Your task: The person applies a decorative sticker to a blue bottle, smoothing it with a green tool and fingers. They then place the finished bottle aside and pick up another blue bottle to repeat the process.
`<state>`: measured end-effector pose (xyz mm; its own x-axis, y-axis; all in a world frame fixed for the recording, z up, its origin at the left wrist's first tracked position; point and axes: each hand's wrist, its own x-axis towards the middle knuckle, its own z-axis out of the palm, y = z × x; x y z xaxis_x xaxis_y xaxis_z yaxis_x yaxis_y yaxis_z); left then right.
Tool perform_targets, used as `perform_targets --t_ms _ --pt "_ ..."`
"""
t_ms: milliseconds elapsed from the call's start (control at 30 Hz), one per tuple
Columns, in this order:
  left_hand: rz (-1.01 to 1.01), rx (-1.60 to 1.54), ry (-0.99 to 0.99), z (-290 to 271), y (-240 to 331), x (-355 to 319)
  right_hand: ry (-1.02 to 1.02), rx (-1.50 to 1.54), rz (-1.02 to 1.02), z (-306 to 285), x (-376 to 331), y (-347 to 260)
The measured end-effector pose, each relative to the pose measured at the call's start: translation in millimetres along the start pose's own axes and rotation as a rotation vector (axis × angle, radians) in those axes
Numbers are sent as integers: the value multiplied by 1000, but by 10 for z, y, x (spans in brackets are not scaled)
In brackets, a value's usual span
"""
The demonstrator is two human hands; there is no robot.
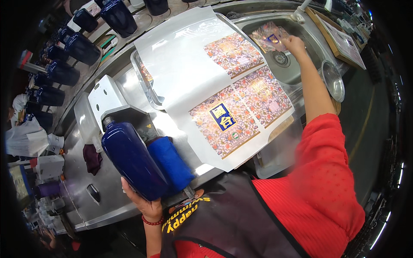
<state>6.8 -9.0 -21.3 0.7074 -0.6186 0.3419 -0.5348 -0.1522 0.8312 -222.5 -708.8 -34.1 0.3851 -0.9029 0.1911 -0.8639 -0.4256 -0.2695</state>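
At lower left of centre, a tilted dark-blue bottle (pixel 131 157) is supported at its base by the left hand (pixel 145 205), partly open and cupped. A bright-blue cloth (pixel 171 165) is set beside it. Floral sheets (pixel 254 109) are spread across the centre. At upper right, a floral piece (pixel 266 35) is pinched over a sink (pixel 287 74) by the right hand (pixel 293 45), fingers nearly closed.
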Motion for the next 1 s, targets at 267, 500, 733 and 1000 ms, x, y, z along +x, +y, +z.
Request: perform_targets --t_ms 267,500,733,1000 --pt "25 14 -27 12 70 81 -6 -385 16 211 -275 281" --pt "135 380 18 -36 122 125 163 -247 -488 -809 -337 -858" --pt "222 436 47 -68 157 162 83 176 -859 -1683 -1198 -2316" --pt "232 288 -21 -191 237 224 -94 388 -1203 -2159 -2145 -3405"
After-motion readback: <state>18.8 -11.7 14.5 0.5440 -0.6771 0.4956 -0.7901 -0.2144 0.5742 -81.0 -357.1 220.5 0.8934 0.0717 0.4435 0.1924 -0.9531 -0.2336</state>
